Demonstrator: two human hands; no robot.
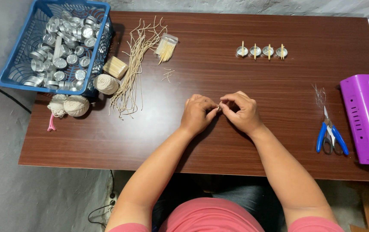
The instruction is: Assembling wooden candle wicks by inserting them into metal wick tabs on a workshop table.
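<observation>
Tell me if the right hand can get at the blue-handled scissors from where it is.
Probably yes. The right hand is pinching something small against the left hand, and only bare table lies between it and the blue-handled scissors.

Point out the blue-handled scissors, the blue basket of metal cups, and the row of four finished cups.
Blue-handled scissors point(331, 136): head view, on the handles.
Blue basket point(16, 68): head view, on its left wall.
Row of four metal cups point(261, 51): head view, between the two middle cups.

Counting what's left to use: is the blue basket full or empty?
Nearly full. The blue basket holds a heap of small metal cups covering most of its bottom and reaching toward its rim.
</observation>
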